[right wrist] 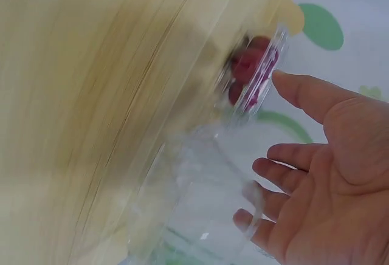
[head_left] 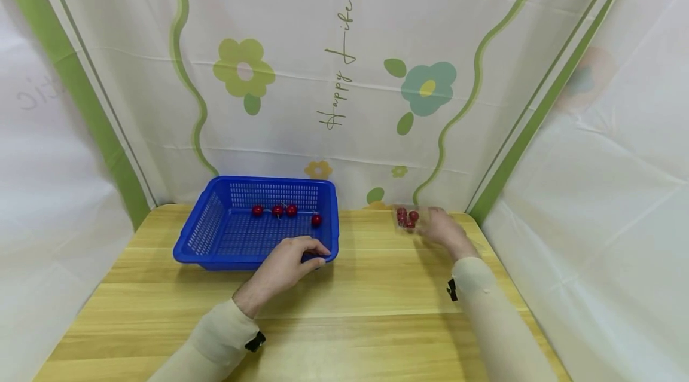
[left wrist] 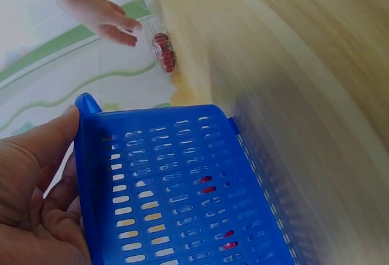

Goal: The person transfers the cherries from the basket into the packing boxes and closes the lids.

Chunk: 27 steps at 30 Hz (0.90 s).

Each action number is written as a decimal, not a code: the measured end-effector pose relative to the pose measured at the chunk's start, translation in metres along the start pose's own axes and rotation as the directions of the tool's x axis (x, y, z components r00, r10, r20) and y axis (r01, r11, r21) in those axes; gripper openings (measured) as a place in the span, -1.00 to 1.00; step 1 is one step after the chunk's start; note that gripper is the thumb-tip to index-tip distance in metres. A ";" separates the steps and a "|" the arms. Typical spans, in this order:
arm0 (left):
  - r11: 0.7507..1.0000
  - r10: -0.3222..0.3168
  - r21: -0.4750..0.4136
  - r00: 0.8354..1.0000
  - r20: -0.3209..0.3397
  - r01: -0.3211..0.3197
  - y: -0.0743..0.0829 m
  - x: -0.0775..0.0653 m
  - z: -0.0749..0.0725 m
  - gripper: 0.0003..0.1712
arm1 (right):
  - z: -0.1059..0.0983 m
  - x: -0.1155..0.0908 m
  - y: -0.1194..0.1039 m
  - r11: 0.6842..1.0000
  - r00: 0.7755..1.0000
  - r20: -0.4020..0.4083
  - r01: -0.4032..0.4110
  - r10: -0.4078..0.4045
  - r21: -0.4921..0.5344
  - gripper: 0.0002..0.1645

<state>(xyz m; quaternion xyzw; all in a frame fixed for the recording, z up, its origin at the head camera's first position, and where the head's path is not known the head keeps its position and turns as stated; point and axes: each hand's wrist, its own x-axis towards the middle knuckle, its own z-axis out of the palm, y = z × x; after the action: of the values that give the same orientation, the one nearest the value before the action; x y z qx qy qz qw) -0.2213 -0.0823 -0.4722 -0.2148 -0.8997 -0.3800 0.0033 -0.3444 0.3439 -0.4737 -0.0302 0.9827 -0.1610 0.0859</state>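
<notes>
A blue perforated plastic basket (head_left: 271, 182) stands on the left of the table with several red cherries (head_left: 277, 210) lying in it. My left hand (head_left: 287, 259) holds its rim at the near right corner, thumb on the edge and fingers curled by it in the left wrist view. At the back right sits a small clear plastic box (head_left: 397, 226) of red cherries (head_left: 413, 215). Its clear lid (right wrist: 194, 186) is swung out beside it. My right hand (right wrist: 322, 168) is next to the box, fingers spread, with some fingertips at the lid's edge; whether they touch is blurred.
The wooden table (head_left: 371, 292) reaches back to a white curtain (head_left: 301, 119) with printed flowers and lettering. More white curtain (head_left: 608, 202) hangs at the right side, and another (head_left: 59, 179) at the left.
</notes>
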 end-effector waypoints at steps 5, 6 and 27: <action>1.000 0.013 0.011 1.000 -0.007 -0.013 -0.001 0.000 0.000 -0.84 | -0.008 -0.010 0.011 0.997 0.998 0.008 -0.054 0.055 -0.050 0.08; 1.000 0.011 0.009 1.000 -0.005 -0.011 -0.001 0.000 0.000 -0.83 | -0.009 -0.012 0.013 0.996 0.998 0.009 -0.057 0.057 -0.062 0.08; 0.999 0.029 0.034 0.999 0.026 -0.030 -0.004 0.002 -0.001 -0.75 | -0.007 -0.019 0.039 0.995 0.991 0.087 -0.096 0.098 -0.027 -0.18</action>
<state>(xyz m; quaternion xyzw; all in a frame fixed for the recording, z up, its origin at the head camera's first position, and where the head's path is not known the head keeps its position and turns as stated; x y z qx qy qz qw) -0.2245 -0.0850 -0.4740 -0.2329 -0.9027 -0.3618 0.0014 -0.3284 0.3851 -0.4769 0.0098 0.9801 -0.1439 0.1365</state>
